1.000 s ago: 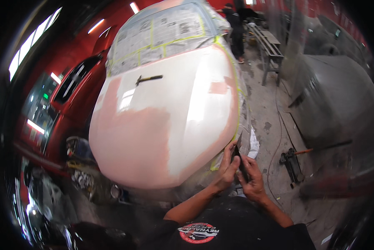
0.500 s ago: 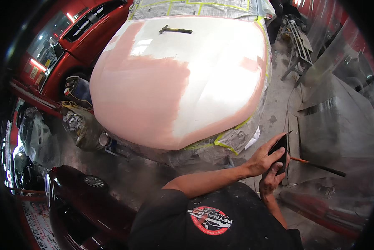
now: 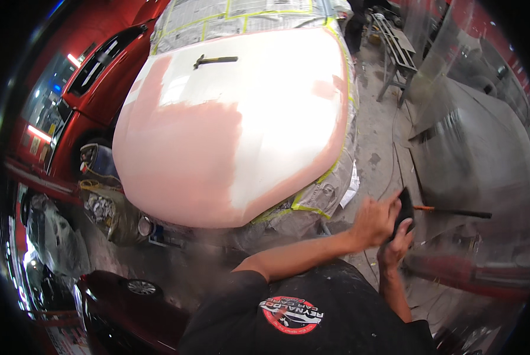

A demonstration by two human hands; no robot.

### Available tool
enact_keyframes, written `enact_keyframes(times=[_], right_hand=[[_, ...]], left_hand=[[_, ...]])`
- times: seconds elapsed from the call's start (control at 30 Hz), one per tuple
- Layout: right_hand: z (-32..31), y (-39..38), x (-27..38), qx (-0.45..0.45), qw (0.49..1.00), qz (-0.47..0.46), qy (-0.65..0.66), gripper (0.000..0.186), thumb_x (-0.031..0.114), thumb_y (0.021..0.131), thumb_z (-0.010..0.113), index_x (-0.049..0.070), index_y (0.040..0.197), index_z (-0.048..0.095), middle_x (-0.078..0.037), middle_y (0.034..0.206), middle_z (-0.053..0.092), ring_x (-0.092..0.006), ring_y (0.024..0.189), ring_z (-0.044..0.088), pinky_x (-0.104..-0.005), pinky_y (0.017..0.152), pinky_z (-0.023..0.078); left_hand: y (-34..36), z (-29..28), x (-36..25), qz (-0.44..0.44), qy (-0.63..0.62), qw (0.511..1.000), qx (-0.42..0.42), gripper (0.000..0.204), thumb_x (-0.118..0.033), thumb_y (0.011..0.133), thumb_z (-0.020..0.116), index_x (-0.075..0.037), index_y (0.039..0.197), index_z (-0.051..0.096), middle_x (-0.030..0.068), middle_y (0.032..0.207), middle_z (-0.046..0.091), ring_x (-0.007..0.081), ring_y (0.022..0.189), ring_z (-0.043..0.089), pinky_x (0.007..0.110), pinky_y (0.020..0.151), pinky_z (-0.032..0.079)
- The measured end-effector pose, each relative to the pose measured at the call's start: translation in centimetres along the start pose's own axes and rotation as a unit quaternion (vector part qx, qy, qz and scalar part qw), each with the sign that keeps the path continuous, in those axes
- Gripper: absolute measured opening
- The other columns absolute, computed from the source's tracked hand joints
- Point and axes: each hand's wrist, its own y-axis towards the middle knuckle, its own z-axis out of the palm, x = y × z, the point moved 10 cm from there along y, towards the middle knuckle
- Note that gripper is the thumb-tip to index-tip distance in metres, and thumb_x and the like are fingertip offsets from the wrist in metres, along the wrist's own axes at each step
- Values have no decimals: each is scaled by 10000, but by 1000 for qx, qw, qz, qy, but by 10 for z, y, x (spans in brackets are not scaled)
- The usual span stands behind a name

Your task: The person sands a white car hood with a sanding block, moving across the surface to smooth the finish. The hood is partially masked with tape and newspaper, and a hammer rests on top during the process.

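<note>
My left hand [image 3: 372, 223], blurred by motion, has curled fingers on a flat black piece [image 3: 407, 204], perhaps an abrasive sheet. My right hand [image 3: 396, 247] grips the same piece from below, thumb pressed against it. Both hands are out past the lower right of a car hood [image 3: 194, 154], which has large patches of pink primer over white. A hammer [image 3: 216, 60] with a dark handle lies on the hood. Masking paper [image 3: 327, 192] with yellow-green tape hangs along the hood's edge beside my hands.
Red vehicle [image 3: 132, 53] at left, dark red car [image 3: 120, 310] lower left, buckets and bags [image 3: 105, 219] by the hood. A person [image 3: 355, 26] in dark clothes stands behind near a metal trestle [image 3: 395, 53]. At right are a long-handled floor jack [image 3: 460, 213], hose and plastic-covered panels [image 3: 472, 148].
My hands and the black piece have moved rightward, away from the hood's edge, since a second ago. My left fingers have shifted on the piece; the view has tilted down.
</note>
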Motion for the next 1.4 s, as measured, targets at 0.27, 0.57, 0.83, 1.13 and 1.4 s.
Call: enact_keyframes(times=[0.27, 0.57, 0.83, 1.13, 1.4], right_hand=[[-36, 6, -133, -77, 891, 311, 322, 305, 316, 1004, 553, 30, 1086, 618, -65, 939, 637, -165, 766, 616, -305, 657, 496], [49, -89, -134, 196, 600, 437, 641, 393, 469, 980, 572, 103, 1111, 632, 12, 627, 483, -56, 487, 425, -248, 438, 324], [-112, -59, -129, -177, 884, 324, 288, 417, 398, 980, 606, 13, 1139, 625, -19, 779, 555, -107, 678, 532, -275, 606, 448], [-109, -34, -31, -216, 973, 39, -78, 250, 90, 845, 653, 45, 1085, 602, -158, 1057, 572, -288, 879, 586, -405, 823, 490], [0, 0, -20, 14, 938, -220, -267, 339, 90, 841, 603, 43, 1172, 660, -189, 1098, 659, -376, 962, 646, -447, 807, 530]], left_hand=[[-49, 11, -13, 368, -57, 923, -99, 648, -134, 781, 661, -35, 1389, 459, 141, 1325, 463, 356, 1169, 495, 507, 1009, 364], [-18, 77, 41, 247, 38, 967, 45, 629, -178, 825, 678, -27, 1403, 481, 181, 1161, 572, 341, 977, 546, 469, 965, 398], [41, 110, 127, -119, -302, 940, 107, 408, -271, 978, 629, 27, 1244, 545, 159, 1078, 659, 223, 965, 632, 372, 864, 492], [-14, 152, 179, -308, -674, 596, 308, 384, -387, 999, 573, -89, 1236, 522, 64, 941, 641, 177, 785, 637, 328, 629, 530], [-44, 107, 147, -131, -170, 878, 429, 424, -386, 951, 627, -44, 1199, 587, 127, 1154, 625, 261, 1051, 599, 408, 870, 464]])
